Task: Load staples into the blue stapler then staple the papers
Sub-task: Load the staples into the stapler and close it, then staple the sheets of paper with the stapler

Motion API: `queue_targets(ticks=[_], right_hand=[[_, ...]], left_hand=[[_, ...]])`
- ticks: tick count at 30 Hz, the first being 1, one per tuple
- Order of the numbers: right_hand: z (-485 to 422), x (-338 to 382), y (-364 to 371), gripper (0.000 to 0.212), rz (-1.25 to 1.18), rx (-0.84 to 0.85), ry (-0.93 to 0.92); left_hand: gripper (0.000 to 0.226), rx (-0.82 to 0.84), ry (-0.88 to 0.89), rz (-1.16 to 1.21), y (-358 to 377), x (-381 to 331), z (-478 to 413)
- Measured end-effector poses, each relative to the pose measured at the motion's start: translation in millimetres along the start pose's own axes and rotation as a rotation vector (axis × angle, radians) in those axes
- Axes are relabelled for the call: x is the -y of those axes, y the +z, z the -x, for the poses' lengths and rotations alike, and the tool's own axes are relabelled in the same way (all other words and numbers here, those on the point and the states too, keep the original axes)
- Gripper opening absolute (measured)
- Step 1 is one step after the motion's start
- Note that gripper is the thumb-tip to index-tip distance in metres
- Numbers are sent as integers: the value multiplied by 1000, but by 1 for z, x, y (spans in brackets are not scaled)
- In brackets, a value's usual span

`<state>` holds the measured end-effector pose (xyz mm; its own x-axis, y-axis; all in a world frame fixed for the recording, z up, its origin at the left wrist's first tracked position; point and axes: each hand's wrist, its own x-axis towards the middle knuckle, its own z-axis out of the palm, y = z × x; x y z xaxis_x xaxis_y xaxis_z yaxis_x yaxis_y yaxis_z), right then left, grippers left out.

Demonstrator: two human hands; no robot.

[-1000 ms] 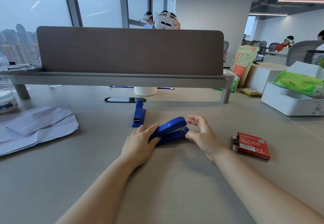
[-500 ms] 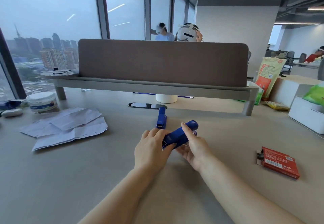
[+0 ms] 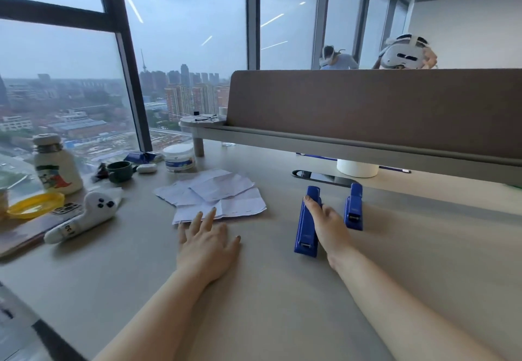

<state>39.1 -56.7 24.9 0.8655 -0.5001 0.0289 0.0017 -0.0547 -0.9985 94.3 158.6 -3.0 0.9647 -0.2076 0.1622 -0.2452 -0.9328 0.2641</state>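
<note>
A long blue stapler (image 3: 306,222) lies on the grey desk (image 3: 282,304), pointing away from me. My right hand (image 3: 327,225) rests on its right side, the index finger laid along its top. A second, smaller blue stapler (image 3: 353,207) lies just to the right of that hand. Creased white papers (image 3: 217,195) are spread on the desk to the left. My left hand (image 3: 207,243) is flat and open with fingers apart, its fingertips touching the near edge of the papers. The red staple box is out of view.
At far left stand a white bottle (image 3: 58,165), a yellow lid (image 3: 35,205), a white plush toy (image 3: 84,216), a green mug (image 3: 120,171) and a white jar (image 3: 179,157). A brown divider (image 3: 367,103) on a raised shelf crosses the back, with a phone (image 3: 322,177) and white cup (image 3: 357,168) beneath.
The view has swung left. The stapler, held up in both hands half a second ago, now lies on the desk under my right hand. My left hand has let go and moved to the papers.
</note>
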Motion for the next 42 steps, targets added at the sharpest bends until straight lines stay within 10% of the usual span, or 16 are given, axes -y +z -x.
queue_targets(ticks=[10, 19, 42], right_hand=[[-4, -6, 3, 36, 37, 108, -105], [-1, 5, 2, 68, 193, 172, -82], [6, 0, 13, 48, 541, 376, -269]], left_hand=[[72, 70, 37, -101, 6, -5, -15], [4, -218, 78, 251, -5, -3, -1], [57, 37, 77, 270, -11, 7, 3]])
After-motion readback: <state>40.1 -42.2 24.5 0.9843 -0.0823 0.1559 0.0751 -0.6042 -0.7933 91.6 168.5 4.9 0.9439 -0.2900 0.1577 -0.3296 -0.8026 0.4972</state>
